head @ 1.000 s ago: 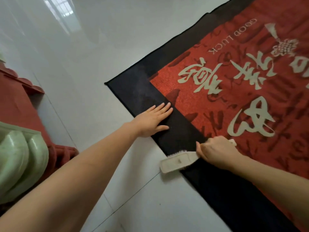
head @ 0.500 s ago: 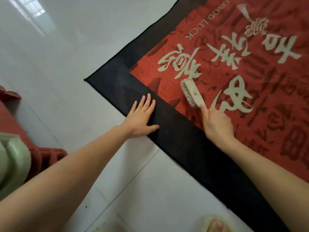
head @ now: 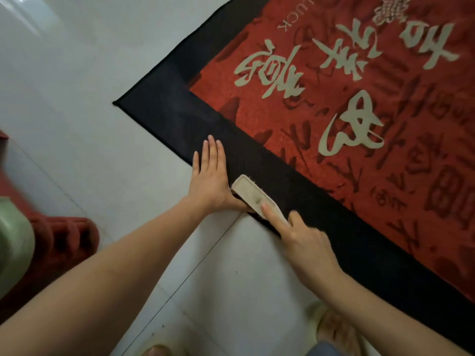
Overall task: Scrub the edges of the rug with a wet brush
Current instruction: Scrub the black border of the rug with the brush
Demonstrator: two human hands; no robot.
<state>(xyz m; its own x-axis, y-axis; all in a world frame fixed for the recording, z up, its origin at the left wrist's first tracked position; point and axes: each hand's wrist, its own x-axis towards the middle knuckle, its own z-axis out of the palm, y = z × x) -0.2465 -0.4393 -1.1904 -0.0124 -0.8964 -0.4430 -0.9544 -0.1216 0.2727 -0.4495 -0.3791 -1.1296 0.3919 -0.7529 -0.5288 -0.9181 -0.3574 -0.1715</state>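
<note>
I see my right hand (head: 305, 242) gripping the handle of the scrub brush (head: 253, 197), index finger laid straight along its pale back, the other fingers curled round the handle. The brush lies bristles-down on the black border (head: 321, 217) of the rug (head: 347, 124), right at the near edge where cloth meets the tiled floor (head: 231, 278). Its long axis runs almost along that edge, head pointing far-left toward the corner, handle trailing near-right into my palm. That alignment is what counts: I judge the next stroke should travel along the border, not across it.

My left hand (head: 209, 176) lies flat with fingers straight and close together, pressing the border down just left of the brush head; its thumb seems to touch the brush, though the blur leaves me unsure. The left hand sits nearer the corner, so it blocks the way; I expect to shift it first.
</note>
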